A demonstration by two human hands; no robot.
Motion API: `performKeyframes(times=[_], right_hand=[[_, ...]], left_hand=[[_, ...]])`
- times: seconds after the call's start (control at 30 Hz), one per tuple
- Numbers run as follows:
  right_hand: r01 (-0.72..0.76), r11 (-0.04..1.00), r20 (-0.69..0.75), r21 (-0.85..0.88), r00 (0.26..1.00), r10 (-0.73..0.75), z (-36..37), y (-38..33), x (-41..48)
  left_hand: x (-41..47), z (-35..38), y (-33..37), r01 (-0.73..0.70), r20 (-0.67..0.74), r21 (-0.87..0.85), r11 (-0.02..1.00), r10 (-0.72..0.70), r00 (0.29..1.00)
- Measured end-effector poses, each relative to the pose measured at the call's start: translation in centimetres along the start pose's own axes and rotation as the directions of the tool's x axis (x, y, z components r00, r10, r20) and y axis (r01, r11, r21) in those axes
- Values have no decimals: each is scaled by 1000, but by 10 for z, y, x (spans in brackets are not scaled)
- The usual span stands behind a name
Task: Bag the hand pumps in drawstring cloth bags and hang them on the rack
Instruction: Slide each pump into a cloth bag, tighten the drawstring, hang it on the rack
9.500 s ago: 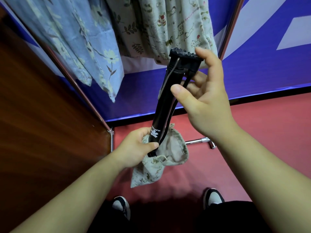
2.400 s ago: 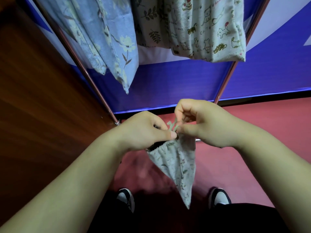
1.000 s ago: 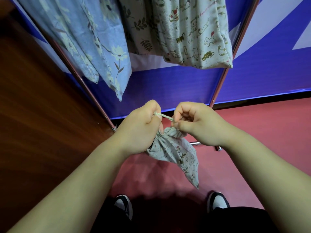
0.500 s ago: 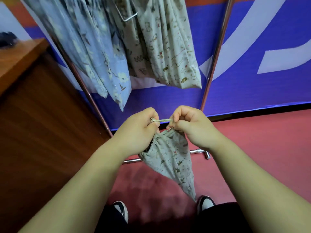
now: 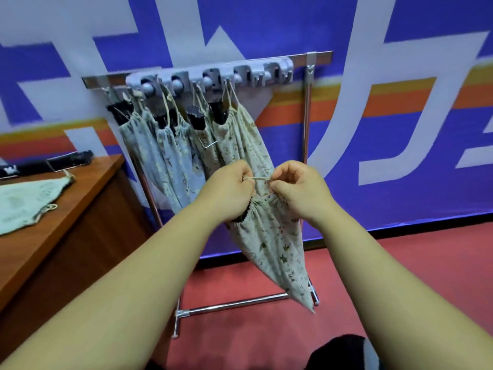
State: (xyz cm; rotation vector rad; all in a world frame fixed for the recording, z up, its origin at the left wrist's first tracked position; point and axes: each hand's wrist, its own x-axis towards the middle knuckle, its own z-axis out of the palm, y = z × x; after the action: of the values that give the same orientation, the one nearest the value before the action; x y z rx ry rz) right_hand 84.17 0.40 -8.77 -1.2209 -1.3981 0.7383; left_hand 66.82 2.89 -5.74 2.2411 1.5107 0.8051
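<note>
A beige printed drawstring bag (image 5: pixel 274 247) hangs from both my hands, its gathered mouth at hand height; only a dark sliver of the pump shows at its mouth. My left hand (image 5: pixel 229 188) and my right hand (image 5: pixel 296 188) each pinch an end of the drawstring (image 5: pixel 257 178), stretched taut between them. Behind them stands the metal rack (image 5: pixel 307 108) with a grey hook bar (image 5: pixel 213 76). Several filled bags (image 5: pixel 170 145) hang from the hooks, black pump handles sticking out of their tops. The two hooks at the bar's right end (image 5: pixel 274 74) are bare.
A wooden table (image 5: pixel 66 206) stands at the left with an empty pale bag (image 5: pixel 24 204) and a black pump (image 5: pixel 45 164) lying on it. A blue banner wall is behind the rack. The floor is red; the rack's foot bar (image 5: pixel 234 304) crosses it.
The view has tilted up from the floor, so the rack's hook bar and the table top have come into sight. Both hands still hold the drawstring taut, now a little higher in front of the hanging bags.
</note>
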Motion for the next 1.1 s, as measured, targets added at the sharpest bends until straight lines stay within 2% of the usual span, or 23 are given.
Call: performKeyframes(times=[0.17,0.3,0.57,0.8,0.9,1.1], right_hand=[[91,976,-101,-200,988,-113,-19,-33,22],[122,951,-153,-285,973,-170,-35,-47,46],[163,911,-224,-378,939,-261,-61,-56,111],[221,898,-303,-381,888,-347,-54,-63,187],[243,886,-312,-395,871,-379,-42,-66,217],[231,851,-307,-472,862,-404,-15,-55,255]], left_hand=[[19,-14,30,-56,-99,17,998,58,993],[46,-19,46,-108,-139,17,994,109,984],[115,-20,66,-154,-213,-9,988,149,966],[192,-43,69,-150,-270,17,989,149,951],[219,-59,64,-116,-303,67,991,131,944],[257,-79,45,-67,-297,271,960,150,943]])
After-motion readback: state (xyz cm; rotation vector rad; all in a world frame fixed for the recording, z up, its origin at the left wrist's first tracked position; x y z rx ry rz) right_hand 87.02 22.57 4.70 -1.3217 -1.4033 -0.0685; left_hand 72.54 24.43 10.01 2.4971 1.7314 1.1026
